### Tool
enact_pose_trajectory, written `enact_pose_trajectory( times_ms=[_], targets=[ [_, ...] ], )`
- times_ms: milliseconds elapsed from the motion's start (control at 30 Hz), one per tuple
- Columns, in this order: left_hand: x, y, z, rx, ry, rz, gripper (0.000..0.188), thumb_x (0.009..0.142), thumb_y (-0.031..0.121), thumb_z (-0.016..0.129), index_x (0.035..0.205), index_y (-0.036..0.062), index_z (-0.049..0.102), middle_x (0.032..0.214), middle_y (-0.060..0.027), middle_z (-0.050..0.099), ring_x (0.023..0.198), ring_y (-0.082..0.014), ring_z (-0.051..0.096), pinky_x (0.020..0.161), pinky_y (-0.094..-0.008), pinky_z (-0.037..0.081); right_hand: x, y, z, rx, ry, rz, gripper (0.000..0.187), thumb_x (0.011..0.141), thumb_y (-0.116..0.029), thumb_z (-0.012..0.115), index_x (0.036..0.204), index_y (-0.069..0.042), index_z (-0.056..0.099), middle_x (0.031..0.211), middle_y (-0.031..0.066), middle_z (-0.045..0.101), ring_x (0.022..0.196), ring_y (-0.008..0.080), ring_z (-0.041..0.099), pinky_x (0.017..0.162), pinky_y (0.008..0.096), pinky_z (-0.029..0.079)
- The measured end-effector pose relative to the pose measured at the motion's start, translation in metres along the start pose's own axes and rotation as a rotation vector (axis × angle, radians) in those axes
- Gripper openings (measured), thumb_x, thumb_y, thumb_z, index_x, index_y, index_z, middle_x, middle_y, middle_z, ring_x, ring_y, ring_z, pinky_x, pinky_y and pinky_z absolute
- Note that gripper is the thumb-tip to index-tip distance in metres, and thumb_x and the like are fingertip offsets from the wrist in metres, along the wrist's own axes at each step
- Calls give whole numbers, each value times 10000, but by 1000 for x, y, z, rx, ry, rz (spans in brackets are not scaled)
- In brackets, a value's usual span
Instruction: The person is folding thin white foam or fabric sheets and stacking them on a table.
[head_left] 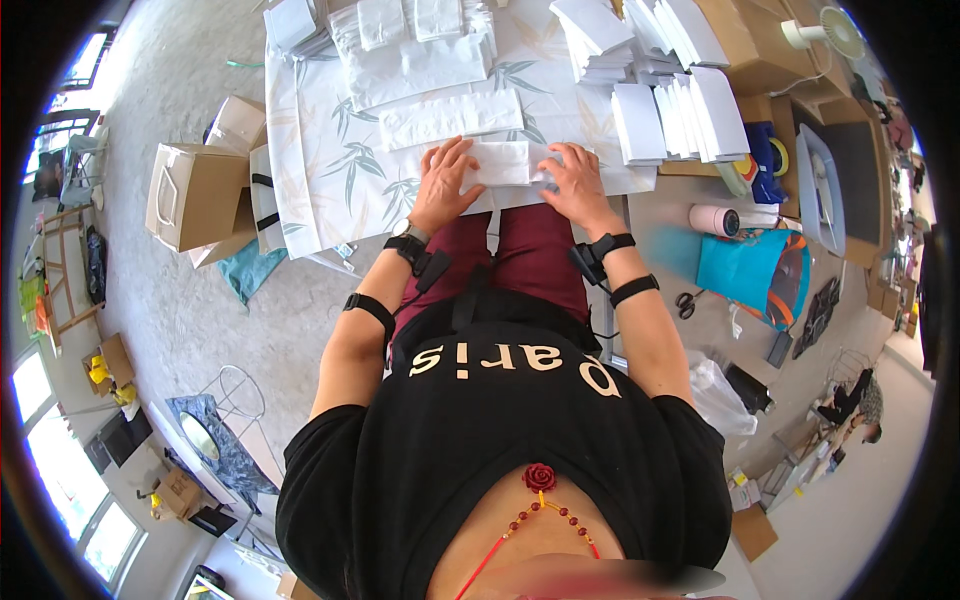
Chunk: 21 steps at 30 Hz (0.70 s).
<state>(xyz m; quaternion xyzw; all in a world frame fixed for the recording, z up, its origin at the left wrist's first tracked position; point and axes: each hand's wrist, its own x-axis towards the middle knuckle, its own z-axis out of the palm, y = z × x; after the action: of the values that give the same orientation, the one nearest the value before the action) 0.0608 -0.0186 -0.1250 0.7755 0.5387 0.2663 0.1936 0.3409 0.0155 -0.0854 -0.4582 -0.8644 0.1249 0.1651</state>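
Folded white sheet (503,163) flat on table (312,200), btwn hands. L hand (441,190) at sheet's L end, R hand (577,185) at its R; both palm-down, fingers curved, spread; can't tell if pinching.

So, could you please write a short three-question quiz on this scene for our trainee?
1. What lies between the left hand and the right hand?
A) white strip
B) scissors
C) bottle
2. Fill in: the stacks on the right of the table are ____ in colour.
3. True or false: the fan stands to the left of the table.

Key: 1 A; 2 white; 3 false.
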Motion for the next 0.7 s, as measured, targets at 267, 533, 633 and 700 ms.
enact_pose_trajectory(
  times_ms=[267, 533, 633, 700],
  targets=[
    [51, 14, -1, -53, 156, -43, 242, 824, 136, 754, 1048, 79, 681, 1183, -123, 645, 1170, -351, 576, 1008, -477, 446, 27, -38, 21, 289, 90, -76, 206, 824, -102, 761, 987, -40, 651, 1037, 146, 613, 1009, 347, 609, 902, 449, 518],
    [113, -7, 30, 235, 1, -105, 140, 871, 167, 679, 956, 57, 680, 978, -137, 676, 955, -351, 656, 850, -460, 552, 33, -43, 51, 188, -7, -73, 122, 870, -121, 684, 931, -16, 679, 981, 157, 647, 965, 349, 628, 893, 449, 536],
    [119, -14, 37, 277, -24, -89, 123, 870, 164, 666, 919, 51, 659, 965, -141, 678, 928, -359, 664, 820, -468, 557, 32, -41, 52, 195, 18, -66, 122, 873, -127, 675, 927, -18, 680, 971, 156, 646, 960, 344, 631, 892, 448, 538],
    [121, -16, 41, 267, -9, -86, 122, 868, 167, 661, 908, 51, 656, 942, -146, 680, 909, -361, 668, 813, -471, 555, 32, -39, 52, 199, 26, -60, 121, 872, -128, 676, 926, -20, 681, 968, 155, 647, 957, 343, 632, 889, 447, 539]
  ],
)
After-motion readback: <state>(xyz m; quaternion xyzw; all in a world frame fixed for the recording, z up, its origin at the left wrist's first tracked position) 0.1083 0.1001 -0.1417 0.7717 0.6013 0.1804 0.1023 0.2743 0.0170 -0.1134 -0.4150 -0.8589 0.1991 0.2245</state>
